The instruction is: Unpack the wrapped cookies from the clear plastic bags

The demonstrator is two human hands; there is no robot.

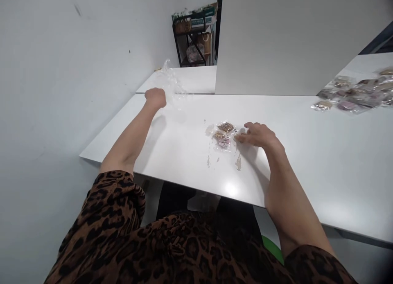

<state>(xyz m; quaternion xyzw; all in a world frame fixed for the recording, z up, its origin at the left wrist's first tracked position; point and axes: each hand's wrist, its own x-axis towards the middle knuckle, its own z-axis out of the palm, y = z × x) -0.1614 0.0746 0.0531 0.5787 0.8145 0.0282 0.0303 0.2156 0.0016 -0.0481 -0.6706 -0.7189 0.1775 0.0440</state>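
Bag (pixel 170 81), clear plastic: clenched in left hand (pixel 155 98) | right hand (pixel 258 134): loosely open beside small wrapped packets (pixel 226 127)

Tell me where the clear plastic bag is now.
In the head view, the clear plastic bag is left of centre, against the left hand, near the wall.

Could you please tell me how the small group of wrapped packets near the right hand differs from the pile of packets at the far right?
The small group has only a few packets, while the pile has many more. The small group lies right by the right hand; the pile lies away from both hands. The small group covers a small patch, whereas the pile spreads wide. Both have clear, shiny wrappers.
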